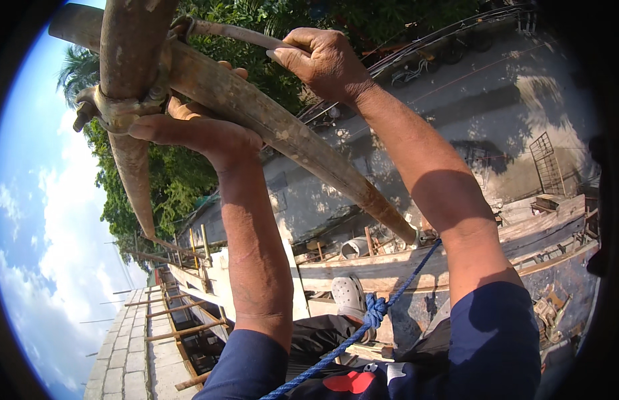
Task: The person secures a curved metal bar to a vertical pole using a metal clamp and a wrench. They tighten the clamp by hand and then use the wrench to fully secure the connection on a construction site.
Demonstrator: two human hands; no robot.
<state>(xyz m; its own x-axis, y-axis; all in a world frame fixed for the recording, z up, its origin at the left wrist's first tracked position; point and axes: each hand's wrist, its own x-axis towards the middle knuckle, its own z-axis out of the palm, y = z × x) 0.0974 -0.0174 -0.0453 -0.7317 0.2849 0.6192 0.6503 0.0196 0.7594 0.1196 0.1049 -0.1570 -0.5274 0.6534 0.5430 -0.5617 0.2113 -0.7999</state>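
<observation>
My left hand (219, 137) is closed round a weathered diagonal scaffold pipe (296, 143). Its fingertips show past the pipe's far side, and the thumb presses a metal scaffold clamp (119, 112). That clamp joins the diagonal pipe to an upright scaffold pipe (134, 50), with a bolt sticking out at its left. Up and to the right, my right hand (328, 63) grips the end of a slim metal wrench (236, 33). The wrench's far end sits by the clamp, partly behind the upright pipe, so its seat on a nut is hidden.
A knotted blue rope (376, 310) runs from my body to the diagonal pipe's lower end. My shoe (348, 295) stands by wooden planks (556, 230) high above a paved road (476, 100). A block wall (126, 340) with bars rises at left. Trees (166, 180) stand beyond.
</observation>
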